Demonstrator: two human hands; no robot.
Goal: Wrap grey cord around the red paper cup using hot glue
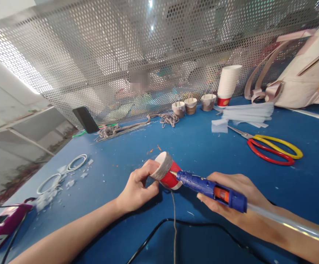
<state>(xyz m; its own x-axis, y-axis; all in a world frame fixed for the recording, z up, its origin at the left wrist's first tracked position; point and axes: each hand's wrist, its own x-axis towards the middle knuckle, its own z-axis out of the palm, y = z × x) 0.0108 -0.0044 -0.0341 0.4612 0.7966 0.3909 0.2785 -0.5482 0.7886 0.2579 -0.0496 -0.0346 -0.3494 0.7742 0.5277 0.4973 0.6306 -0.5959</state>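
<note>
A red and white paper cup (170, 176), tilted on its side, has grey cord (163, 168) wound round the part near its rim. My left hand (141, 185) is closed on the cup at the rim, fingers partly inside it. A blue glue gun (200, 184) with a clear glue stick out of its back is in my right hand (230, 198). Its nozzle points left and meets the cup's side beside the wound cord. From under the cup a loose length of cord (175, 227) runs down to the bottom edge of the view.
Red-and-yellow scissors (270, 146), white strips (247, 113), stacked cups (229, 84) and a bag (307, 69) lie right. Small wrapped cups (190, 106), cord bundles (108, 132) and a phone (85, 120) line the mesh screen (107, 66). White rings (77, 162) and a power strip (5, 227) are left; a black cable (197, 223) crosses the front.
</note>
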